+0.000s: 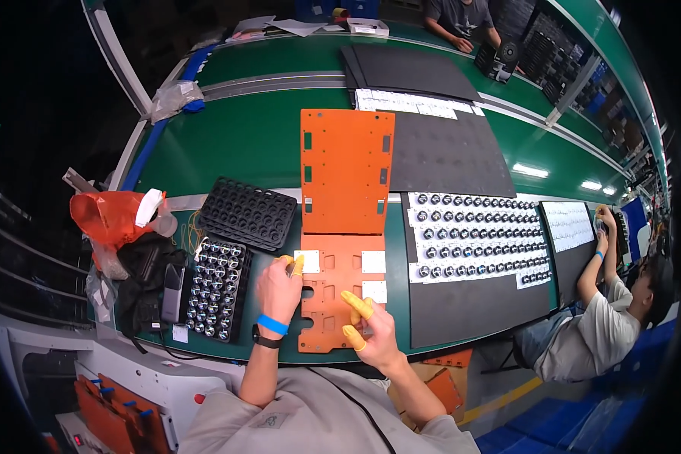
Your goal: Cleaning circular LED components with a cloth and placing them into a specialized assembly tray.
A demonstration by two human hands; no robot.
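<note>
An orange jig lies in front of me, with a base plate [337, 244] and a lid panel [346, 170] folded open beyond it. At the base's upper left is a white square plate [309, 262]; my left hand [278, 293], in yellow finger cots, is closed with its fingertips at that plate's left edge. Two more plates sit along the right side, an upper white plate [372, 262] and a lower white plate [374, 290]. Over the lower right of the base, my right hand [374, 337] has thumb and fingers apart, holding nothing, also in yellow cots.
Left stand a black tray [218, 291] of shiny round parts, stacked black trays [248, 213], a phone-like device [173, 293] and an orange bag [110, 216]. On the right, dark foam sheets [469, 314] carry rows of white plates with round parts [480, 234]. Co-workers sit right and far.
</note>
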